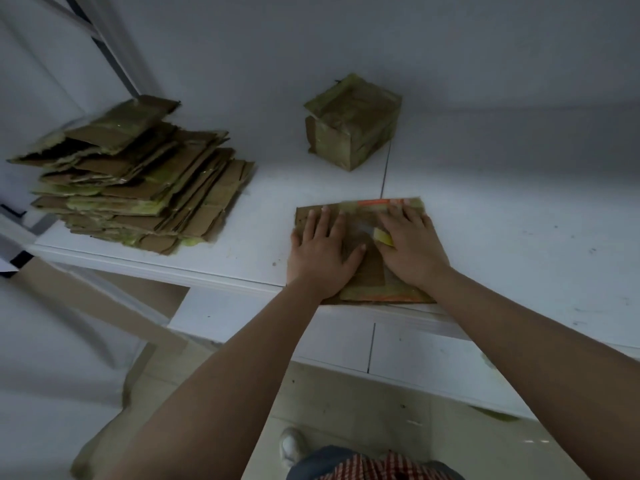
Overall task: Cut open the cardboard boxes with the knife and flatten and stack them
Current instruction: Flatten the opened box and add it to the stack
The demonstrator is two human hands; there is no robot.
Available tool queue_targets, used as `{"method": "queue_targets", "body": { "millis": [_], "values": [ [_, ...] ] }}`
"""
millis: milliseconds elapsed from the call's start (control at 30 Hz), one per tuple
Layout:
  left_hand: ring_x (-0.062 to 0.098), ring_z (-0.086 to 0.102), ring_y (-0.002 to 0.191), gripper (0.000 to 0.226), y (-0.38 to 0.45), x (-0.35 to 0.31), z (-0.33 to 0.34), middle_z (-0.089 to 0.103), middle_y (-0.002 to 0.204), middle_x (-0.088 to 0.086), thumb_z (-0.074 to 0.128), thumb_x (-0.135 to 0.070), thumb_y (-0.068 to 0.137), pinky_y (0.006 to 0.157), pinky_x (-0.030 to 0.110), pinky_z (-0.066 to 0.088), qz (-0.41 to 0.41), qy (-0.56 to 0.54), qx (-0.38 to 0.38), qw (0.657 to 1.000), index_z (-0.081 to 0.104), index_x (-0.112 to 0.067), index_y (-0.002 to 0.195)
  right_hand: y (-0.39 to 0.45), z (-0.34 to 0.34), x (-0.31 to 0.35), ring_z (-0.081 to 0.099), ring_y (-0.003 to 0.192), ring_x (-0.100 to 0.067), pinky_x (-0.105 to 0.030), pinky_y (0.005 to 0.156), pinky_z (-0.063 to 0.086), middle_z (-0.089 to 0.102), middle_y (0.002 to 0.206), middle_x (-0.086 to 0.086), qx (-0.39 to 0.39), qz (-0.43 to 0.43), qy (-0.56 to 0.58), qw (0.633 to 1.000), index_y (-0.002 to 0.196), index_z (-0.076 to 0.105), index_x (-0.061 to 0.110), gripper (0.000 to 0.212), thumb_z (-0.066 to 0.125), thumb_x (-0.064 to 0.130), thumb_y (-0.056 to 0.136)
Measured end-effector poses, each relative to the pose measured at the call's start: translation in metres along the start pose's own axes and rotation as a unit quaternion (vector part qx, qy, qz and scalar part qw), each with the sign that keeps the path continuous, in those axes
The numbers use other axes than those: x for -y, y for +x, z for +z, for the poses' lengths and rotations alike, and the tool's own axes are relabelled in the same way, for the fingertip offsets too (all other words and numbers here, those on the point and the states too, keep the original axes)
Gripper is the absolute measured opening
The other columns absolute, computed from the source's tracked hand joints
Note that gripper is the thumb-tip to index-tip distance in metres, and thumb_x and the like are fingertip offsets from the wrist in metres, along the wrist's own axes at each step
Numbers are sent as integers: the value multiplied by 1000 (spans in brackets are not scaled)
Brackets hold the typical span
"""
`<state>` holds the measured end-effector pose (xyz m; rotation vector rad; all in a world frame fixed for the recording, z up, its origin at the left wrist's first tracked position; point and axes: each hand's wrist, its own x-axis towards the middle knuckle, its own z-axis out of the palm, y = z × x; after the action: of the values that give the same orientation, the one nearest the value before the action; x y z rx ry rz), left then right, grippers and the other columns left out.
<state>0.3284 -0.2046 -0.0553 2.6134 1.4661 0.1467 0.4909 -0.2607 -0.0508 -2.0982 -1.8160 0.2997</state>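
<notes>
A flattened cardboard box (369, 271) with orange print and greenish tape lies at the table's front edge. My left hand (320, 251) presses flat on its left half, fingers straight and spread. My right hand (412, 247) presses on the right half with its fingers stretched forward. A yellow piece, apparently the knife's handle (383, 236), sticks out at this hand's thumb side, tucked under the thumb; the blade is hidden. An uncut taped box (353, 123) stands upright farther back, apart from both hands. A stack of flattened boxes (138, 178) lies at the left.
The white table (519, 220) runs to the right, with a seam behind the flattened box. Its front edge (207, 275) is just under my wrists. A wall rises behind. Brown cardboard sheets lean below the table at the left. My shoe (292, 445) shows on the tiled floor.
</notes>
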Motion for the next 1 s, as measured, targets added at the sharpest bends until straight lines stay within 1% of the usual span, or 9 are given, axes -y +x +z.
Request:
{"method": "queue_targets", "body": {
  "millis": [100,133,200,267,400,533,733,833,1000],
  "values": [
    [22,9,148,68,-6,2,-12,16,160,3,39,-54,95,118,50,5,13,-87,-40,995,19,-21,152,-5,-18,-5,21,144,-23,-39,117,18,34,151,-4,-73,33,196,977,139,44,21,40,39,28,100],
    [23,14,147,65,-8,2,-18,20,158,3,42,-49,95,118,51,4,18,-103,-59,993,22,-20,151,-7,-24,-7,31,139,-25,-42,114,28,44,144,-5,-97,29,200,974,134,50,21,37,39,29,99],
    [22,18,146,64,-13,1,-28,25,157,3,46,-45,95,118,52,0,24,-82,-87,993,25,-20,149,-9,-32,-12,51,114,-26,-38,92,46,58,113,-3,-140,26,184,973,118,59,21,28,42,25,95],
    [22,15,147,65,-16,0,-36,25,157,3,46,-49,93,117,51,-4,14,-30,-104,994,25,-22,150,-11,-37,-14,52,103,-26,-35,80,48,54,98,-1,-149,53,158,975,111,60,21,24,42,20,96],
    [28,17,146,77,-19,1,-44,21,158,7,42,-66,88,115,59,9,-101,-47,-69,991,23,-22,149,-17,-45,-7,47,115,-31,-41,87,43,50,122,-8,-83,125,125,981,133,45,26,36,36,27,98],
    [35,38,132,88,-27,8,-39,43,143,11,34,-80,80,106,59,27,-220,-90,2,971,30,-17,142,-21,-44,3,59,100,-30,-37,79,47,59,116,-8,-19,118,151,981,142,28,28,43,35,30,100],
    [34,51,121,94,-39,9,-35,54,132,8,24,-86,75,104,59,35,-214,-186,12,959,28,-24,145,-22,-38,18,58,103,-27,-33,79,43,60,117,-5,-64,113,232,964,140,33,22,42,41,20,99],
    [31,53,117,83,-43,20,-48,53,130,8,38,-77,80,98,52,45,-217,-289,-65,930,36,-22,142,-15,-42,27,51,103,-18,-30,83,42,54,114,0,-114,95,300,942,137,38,19,38,42,19,100],
    [26,55,110,76,-37,49,-73,48,130,8,61,-63,80,89,35,47,-207,-252,-114,938,37,-28,142,1,-42,50,47,100,-12,-27,86,41,49,109,4,-155,75,355,919,135,42,18,35,43,17,100]
  ]
}}
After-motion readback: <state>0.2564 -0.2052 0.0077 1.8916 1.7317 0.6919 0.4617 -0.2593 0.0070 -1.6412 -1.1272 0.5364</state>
